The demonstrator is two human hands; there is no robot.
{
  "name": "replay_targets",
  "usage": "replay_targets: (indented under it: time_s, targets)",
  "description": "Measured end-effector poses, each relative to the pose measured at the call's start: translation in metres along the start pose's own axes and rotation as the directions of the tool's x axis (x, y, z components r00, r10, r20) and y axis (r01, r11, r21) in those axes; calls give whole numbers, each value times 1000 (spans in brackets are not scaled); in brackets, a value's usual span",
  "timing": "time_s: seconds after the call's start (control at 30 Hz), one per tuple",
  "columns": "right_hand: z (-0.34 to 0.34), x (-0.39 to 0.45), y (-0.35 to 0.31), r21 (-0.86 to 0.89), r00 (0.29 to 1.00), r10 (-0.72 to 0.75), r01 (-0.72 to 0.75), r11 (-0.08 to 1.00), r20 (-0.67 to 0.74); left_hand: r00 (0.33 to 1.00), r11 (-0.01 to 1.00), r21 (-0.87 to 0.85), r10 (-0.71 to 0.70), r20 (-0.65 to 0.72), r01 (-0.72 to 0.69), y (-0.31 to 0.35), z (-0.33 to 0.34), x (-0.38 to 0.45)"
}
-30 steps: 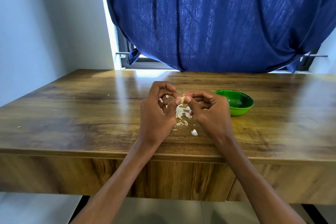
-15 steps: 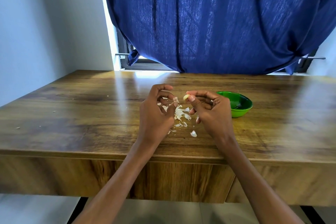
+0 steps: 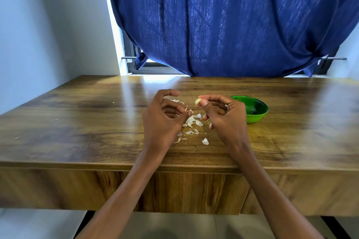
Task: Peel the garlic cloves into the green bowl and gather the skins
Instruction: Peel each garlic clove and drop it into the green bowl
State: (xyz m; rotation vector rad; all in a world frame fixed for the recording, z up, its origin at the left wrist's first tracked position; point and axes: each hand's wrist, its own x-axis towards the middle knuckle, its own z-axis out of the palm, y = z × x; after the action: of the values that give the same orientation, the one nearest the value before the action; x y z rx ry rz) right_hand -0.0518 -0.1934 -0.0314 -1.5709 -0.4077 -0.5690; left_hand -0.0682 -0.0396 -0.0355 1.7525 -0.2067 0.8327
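A person stands at a wooden counter (image 3: 77, 122). At the frame's centre, the right hand (image 3: 223, 116) pinches a pale peeled garlic clove (image 3: 198, 101) between thumb and forefinger. The left hand (image 3: 165, 116) hovers beside it, fingers loosely curled, holding nothing visible. Papery skins (image 3: 191, 122) lie scattered between the hands. The green bowl (image 3: 256, 109) sits just right of centre. The clove looks ready to be dropped there, a short reach rightward.

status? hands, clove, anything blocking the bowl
Right hand pinches peeled clove; left hand loose, empty. Green bowl unobstructed. Skins scattered on table.
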Motion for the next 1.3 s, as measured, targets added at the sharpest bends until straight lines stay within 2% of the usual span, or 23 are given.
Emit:
replay_targets:
  time_s: [0.27, 0.47, 0.6, 0.83, 0.93, 1.03, 1.13, 1.2, 1.3]
  targets:
    - [-2, 2, 3, -20, 998, -7, 6, 1000, -61, 999, 998, -59, -38, -11, 38, -6, 0, 2]
    - [-3, 2, 7, -49, 998, -34, 31, 998, -60, 998, 998, 35, 45, 39, -46, -11, 4, 2]
    - [-3, 3, 12, -83, 996, -59, 53, 995, -66, 998, 999, -6, 33, 62, -33, -9, 3, 2]
    - [-16, 8, 6, -105, 981, -76, 58, 993, -178, 997, 997, 52, 62, 44, -64, -11, 3, 2]
    - [-37, 20, 0, -204, 979, -67, 27, 979, -191, 994, 990, 98, 96, 55, -101, -15, 4, 3]
    - [-65, 36, -8, -435, 980, -58, -31, 900, -192, 992, 983, 134, 124, 39, -128, -14, 5, 3]
    - [-92, 52, -13, -706, 986, -1, -120, 697, -169, 987, 972, 170, 159, 16, -160, -10, 4, 2]
    - [-103, 61, -14, -793, 989, 56, -142, 592, -135, 986, 969, 184, 164, 7, -162, -8, 4, 2]
    - [-108, 71, -9, -843, 980, 184, -165, 512, -80, 990, 969, 208, 139, -23, -131, -6, 4, 2]
